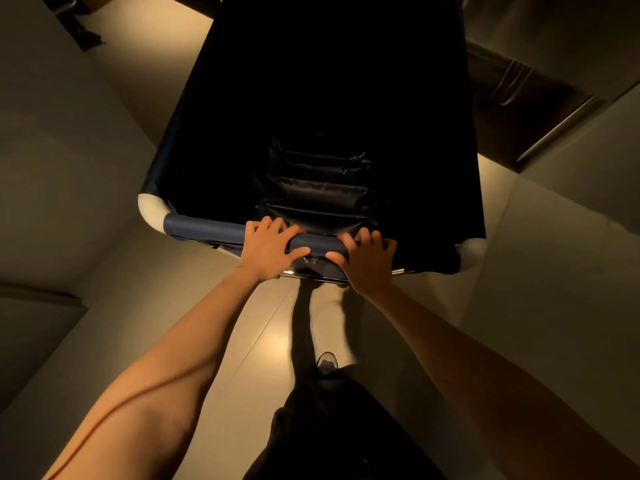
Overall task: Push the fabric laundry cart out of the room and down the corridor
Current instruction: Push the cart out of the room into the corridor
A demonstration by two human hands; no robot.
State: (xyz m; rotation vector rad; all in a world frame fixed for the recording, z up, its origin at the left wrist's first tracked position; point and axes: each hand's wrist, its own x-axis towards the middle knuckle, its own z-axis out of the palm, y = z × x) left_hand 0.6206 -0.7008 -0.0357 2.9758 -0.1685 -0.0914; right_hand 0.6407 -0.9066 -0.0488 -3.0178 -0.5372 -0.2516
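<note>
From the head view, the left hand (268, 249) and right hand (367, 263) both gripped the near rail (204, 227) of the dark fabric laundry cart (322, 109) (its inside too dim to read), which stood on the pale floor (263, 327) between walls.

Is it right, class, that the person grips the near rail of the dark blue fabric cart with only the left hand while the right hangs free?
Not quite. The head view shows both hands on the near rail of the cart: the left hand and the right hand are wrapped round it side by side. The rest stands.
</note>
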